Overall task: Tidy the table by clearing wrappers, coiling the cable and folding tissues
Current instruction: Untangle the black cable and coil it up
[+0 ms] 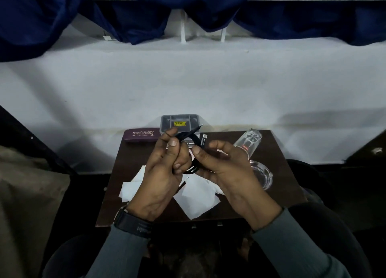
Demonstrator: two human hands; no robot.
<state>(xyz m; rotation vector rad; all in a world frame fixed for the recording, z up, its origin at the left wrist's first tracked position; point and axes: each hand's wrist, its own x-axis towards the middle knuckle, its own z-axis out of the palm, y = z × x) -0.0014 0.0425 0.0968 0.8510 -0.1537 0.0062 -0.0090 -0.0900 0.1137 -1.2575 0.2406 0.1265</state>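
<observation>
Dark blue curtains (62,16) are hanging above a white wall (188,79) beyond the far edge. Below them a dark brown square wooden table (282,162) is carrying everything. The left grip (165,173), a bare hand with a black wristband (133,223) on its wrist, is hovering over the table's middle, fingers curling round the loops of a thin black cable (189,170) and thumb pressing on top. The right grip (227,171), just beside it, is pinching the same cable between thumb and forefinger below a silver-tipped plug (203,141). The cable is hanging in the air between both grips, clear of the table. Crumpled white tissues (196,200) are lying spread from the left edge to the middle, under the hands. A clear glass ashtray (262,177) is sitting by the right edge. A clear glass tumbler (247,141) is lying on its side at the far right corner. A maroon spectacle case (142,134) is resting at the far left corner, with a grey plastic box (179,122) beside it along the far edge.
</observation>
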